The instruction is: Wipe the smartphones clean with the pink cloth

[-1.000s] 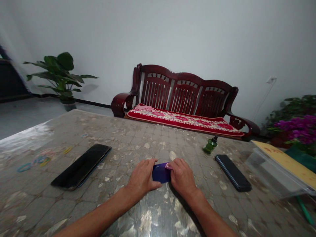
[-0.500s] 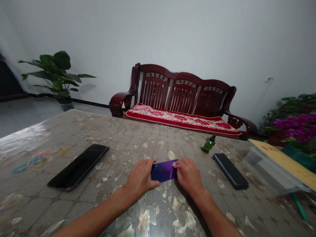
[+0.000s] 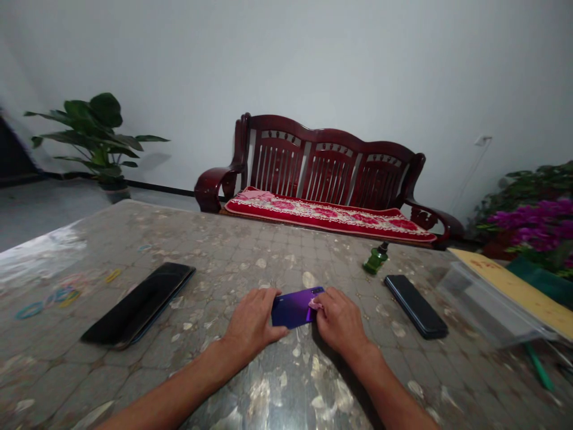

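Cloth (image 3: 315,304), pinched by the fingers of the right hand (image 3: 341,321), has slid rightward across the phone (image 3: 290,309) within a second; the left hand (image 3: 253,316) grasps the opposite end, seemingly steadying it on the bench (image 3: 224,251). Beyond the fingers stands a bottle (image 3: 375,261).

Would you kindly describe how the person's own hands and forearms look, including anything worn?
The left hand and right hand are both bare, without gloves. No sleeves show on the forearms, and no watch or bracelet at either wrist. Not all fingers show, so I cannot rule out rings.
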The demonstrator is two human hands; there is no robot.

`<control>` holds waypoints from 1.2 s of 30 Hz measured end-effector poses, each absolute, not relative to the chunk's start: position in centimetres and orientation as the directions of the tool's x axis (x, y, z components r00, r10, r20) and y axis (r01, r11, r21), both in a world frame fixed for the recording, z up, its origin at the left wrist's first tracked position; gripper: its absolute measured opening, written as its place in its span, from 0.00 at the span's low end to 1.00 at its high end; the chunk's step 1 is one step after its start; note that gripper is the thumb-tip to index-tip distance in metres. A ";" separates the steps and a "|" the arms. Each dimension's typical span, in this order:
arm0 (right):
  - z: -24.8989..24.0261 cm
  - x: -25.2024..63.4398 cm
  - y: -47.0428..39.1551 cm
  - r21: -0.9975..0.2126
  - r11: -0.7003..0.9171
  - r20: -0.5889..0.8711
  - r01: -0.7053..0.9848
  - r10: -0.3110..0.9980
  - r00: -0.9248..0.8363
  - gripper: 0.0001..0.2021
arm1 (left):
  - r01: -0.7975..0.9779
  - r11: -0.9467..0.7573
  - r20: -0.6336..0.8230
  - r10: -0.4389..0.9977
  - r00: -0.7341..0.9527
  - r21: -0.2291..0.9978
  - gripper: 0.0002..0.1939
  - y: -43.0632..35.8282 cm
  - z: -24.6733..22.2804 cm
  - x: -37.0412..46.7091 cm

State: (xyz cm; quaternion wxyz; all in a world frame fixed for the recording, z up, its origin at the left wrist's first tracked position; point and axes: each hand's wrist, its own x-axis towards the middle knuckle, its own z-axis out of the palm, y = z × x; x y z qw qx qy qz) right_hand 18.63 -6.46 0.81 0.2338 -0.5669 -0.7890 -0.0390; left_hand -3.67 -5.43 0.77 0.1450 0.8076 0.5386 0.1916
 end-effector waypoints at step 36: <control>0.6 17.2 -6.5 -0.167 0.468 0.416 0.868 0.831 -0.368 0.12 | 0.799 -0.397 0.149 0.916 0.372 0.451 0.31 -5.1 0.2 -3.9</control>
